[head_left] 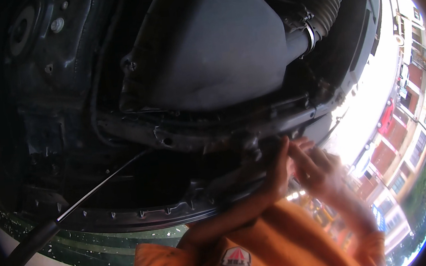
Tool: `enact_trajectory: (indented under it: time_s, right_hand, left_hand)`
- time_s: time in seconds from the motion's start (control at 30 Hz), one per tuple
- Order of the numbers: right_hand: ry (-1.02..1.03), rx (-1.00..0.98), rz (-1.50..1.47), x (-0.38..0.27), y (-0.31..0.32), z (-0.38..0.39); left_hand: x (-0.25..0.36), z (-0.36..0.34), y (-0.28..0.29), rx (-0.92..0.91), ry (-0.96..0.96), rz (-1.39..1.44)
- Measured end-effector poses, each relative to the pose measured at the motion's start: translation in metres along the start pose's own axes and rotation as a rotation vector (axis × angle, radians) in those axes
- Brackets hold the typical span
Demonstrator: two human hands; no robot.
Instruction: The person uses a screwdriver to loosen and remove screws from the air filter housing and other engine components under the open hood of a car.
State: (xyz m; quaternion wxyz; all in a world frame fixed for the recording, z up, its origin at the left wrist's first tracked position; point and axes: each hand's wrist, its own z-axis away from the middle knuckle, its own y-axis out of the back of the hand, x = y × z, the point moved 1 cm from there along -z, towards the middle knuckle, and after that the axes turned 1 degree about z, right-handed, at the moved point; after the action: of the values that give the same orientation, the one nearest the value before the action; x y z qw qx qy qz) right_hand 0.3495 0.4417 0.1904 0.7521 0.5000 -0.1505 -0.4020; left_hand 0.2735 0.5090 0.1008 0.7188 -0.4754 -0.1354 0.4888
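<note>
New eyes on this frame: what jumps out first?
Likely the orange shirt at bottom centre, with the left hand and right hand close together right of centre, near the dark crossmember. Next, the big dark air-filter housing at upper centre, with a corrugated hose at upper right. The sunlit street glares along the right edge.
</note>
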Motion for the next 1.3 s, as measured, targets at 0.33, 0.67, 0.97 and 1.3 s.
enact_trajectory:
  time_s: [0.33, 0.67, 0.97, 1.3]
  right_hand:
    - [0.015, 0.032, -0.056, 0.009, -0.009, 0.001]
    - [0.084, 0.072, -0.044, 0.02, -0.015, 0.002]
    - [0.081, 0.077, -0.059, 0.02, -0.013, -0.001]
    - [0.124, 0.049, 0.009, 0.027, -0.016, 0.002]
  left_hand:
    - [0.0, -0.002, 0.001, 0.009, 0.028, 0.019]
    - [0.003, -0.001, 0.001, 0.039, 0.072, 0.062]
    - [0.001, -0.002, 0.003, 0.025, 0.057, 0.06]
    - [0.001, -0.002, 0.001, 0.054, 0.091, 0.073]
